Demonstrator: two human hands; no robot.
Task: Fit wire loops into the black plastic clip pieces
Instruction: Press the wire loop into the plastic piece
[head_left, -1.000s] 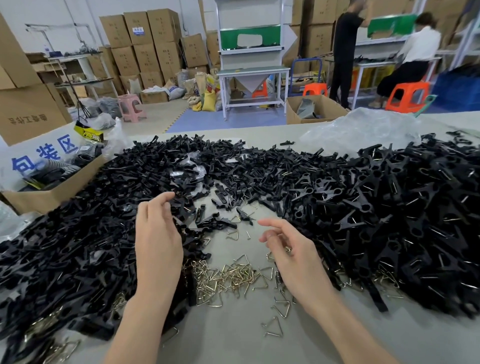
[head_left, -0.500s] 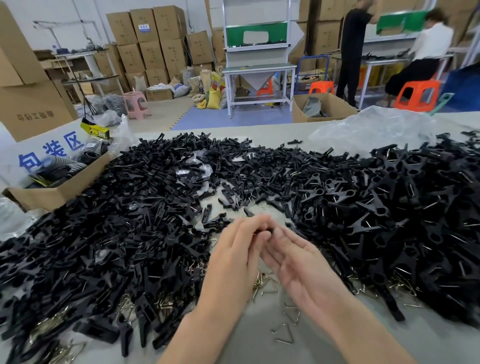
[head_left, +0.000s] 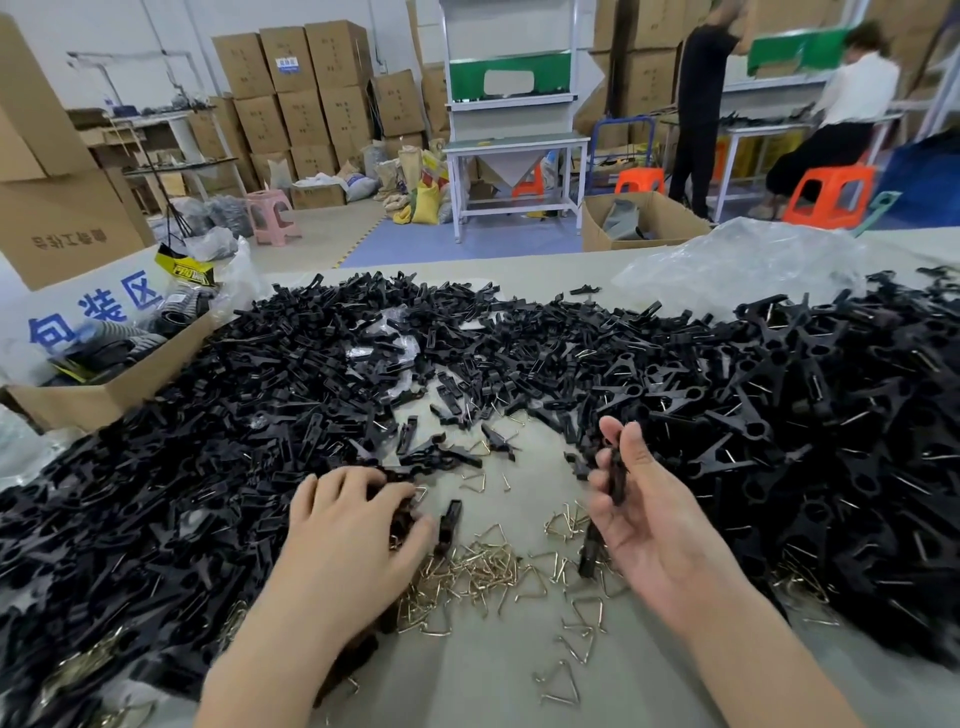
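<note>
Countless black clips (head_left: 779, 415) are heaped around wire loops (head_left: 483, 566) (triangular, brassy). One clip (head_left: 616, 480) is gripped by the right hand (head_left: 654, 525); others are clutched under the left hand (head_left: 348, 535).

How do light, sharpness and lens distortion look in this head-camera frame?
Head view: soft, even light, only faint shadows under the left hand and right hand; hands and wire loops sharp, the seated person at the back blurred; wide-angle lens bows the far edge of the table; black clip pieces merge into a dark mass at right; mild sheen on the plastic bag.
</note>
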